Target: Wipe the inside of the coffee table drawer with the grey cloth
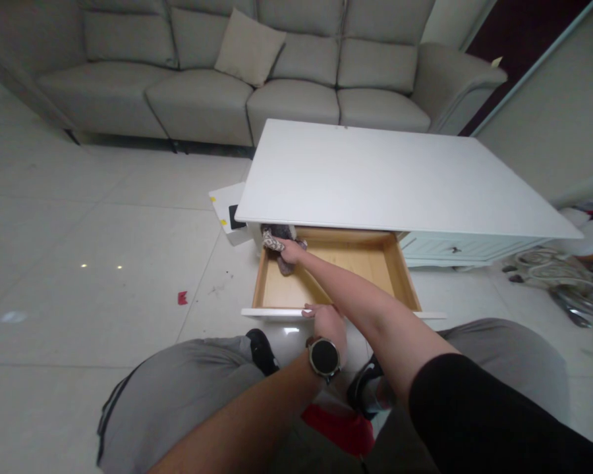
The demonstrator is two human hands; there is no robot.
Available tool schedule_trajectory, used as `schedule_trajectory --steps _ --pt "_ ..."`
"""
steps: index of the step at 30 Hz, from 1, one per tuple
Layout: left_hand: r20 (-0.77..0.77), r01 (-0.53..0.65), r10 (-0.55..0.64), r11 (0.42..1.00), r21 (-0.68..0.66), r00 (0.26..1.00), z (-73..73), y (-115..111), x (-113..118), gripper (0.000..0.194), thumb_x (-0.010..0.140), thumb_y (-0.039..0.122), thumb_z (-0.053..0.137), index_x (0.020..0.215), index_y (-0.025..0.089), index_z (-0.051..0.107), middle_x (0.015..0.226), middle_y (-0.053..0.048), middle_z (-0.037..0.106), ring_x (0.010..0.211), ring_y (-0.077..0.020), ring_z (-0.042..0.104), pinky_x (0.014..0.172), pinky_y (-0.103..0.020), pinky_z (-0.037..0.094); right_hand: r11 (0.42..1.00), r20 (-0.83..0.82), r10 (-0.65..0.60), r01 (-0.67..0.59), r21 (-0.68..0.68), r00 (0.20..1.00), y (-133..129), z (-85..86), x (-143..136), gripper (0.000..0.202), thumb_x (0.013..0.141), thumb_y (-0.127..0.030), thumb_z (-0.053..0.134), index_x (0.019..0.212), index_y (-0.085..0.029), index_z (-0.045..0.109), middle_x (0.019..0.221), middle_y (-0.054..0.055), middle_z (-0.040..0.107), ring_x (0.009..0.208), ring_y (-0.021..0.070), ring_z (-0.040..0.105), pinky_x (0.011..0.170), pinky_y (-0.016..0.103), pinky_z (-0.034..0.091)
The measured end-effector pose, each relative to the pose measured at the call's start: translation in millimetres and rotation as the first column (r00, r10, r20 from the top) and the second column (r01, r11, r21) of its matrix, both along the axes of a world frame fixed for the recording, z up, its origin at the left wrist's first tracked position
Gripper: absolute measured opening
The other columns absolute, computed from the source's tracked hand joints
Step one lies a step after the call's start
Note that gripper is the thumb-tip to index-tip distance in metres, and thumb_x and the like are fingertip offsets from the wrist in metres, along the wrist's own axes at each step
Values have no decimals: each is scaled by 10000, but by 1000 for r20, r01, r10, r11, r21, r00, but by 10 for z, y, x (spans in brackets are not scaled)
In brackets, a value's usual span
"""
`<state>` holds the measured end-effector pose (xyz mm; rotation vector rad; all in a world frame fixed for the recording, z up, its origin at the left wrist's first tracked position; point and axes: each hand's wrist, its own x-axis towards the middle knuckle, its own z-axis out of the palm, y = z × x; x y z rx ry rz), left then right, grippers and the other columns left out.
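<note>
A wooden drawer (350, 260) stands pulled out of a white coffee table (390, 178). In its left back corner lies a soft grey plush toy (287, 267) with a patterned, light-and-brown part. My right hand (291, 251) reaches across the drawer and is closed on this toy; the table top hides part of the toy. My left hand (329, 321), with a round watch (324, 357) on the wrist, grips the drawer's white front edge, fingers over the top. My right forearm passes above the left hand.
A grey sofa (202, 99) with a beige cushion (250, 47) stands behind the table. A white box (225, 201) sits by the table's left end. A red scrap (182, 298) lies on the tiled floor. Coiled cables (563, 276) lie at the right. My knees flank the drawer.
</note>
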<state>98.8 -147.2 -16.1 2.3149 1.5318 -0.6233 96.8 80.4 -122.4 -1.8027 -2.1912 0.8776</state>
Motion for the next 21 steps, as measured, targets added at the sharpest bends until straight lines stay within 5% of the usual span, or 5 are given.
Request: schedule_trajectory --steps 4,6,10,16,21 --pt "-170 84 -76 996 40 983 62 29 52 526 899 -27 368 1353 -22 635 1276 -350 644 1188 -410 670 868 -508 599 902 250 428 -427 -64 868 -270 -61 281 634 884 -109 553 1469 -353 585 1522 41 571 1288 283 614 1079 371 470" --pt "-165 68 -60 997 41 984 66 37 63 532 897 -32 365 1357 -21 631 1269 -347 650 1186 -408 671 865 -516 594 843 339 526 -531 -85 780 -396 -110 427 553 895 -140 579 1401 -348 653 1604 56 471 1358 311 552 1102 409 455" --pt "-146 62 -57 997 34 988 26 27 53 517 903 -27 368 1343 -12 640 1258 -340 660 1188 -424 667 866 -545 577 919 456 378 -387 -78 806 -446 -129 836 433 948 -213 551 1346 -289 702 1647 122 380 1414 361 471 1097 483 450" --pt "-97 50 -41 995 89 994 15 -18 7 494 917 -27 393 1345 27 634 1262 -302 682 1202 -399 664 900 -530 560 980 551 197 -176 -92 811 -403 47 1728 313 934 -250 567 1157 -266 786 1387 141 647 1303 354 554 1091 585 404" --pt "-120 125 -115 989 83 986 151 -1 -26 504 904 -52 407 1354 5 627 1263 -324 672 1179 -387 681 856 -490 588 998 674 -16 48 -30 739 -678 174 2469 372 927 -303 552 1203 -153 751 1213 253 710 1319 435 528 1109 781 204"
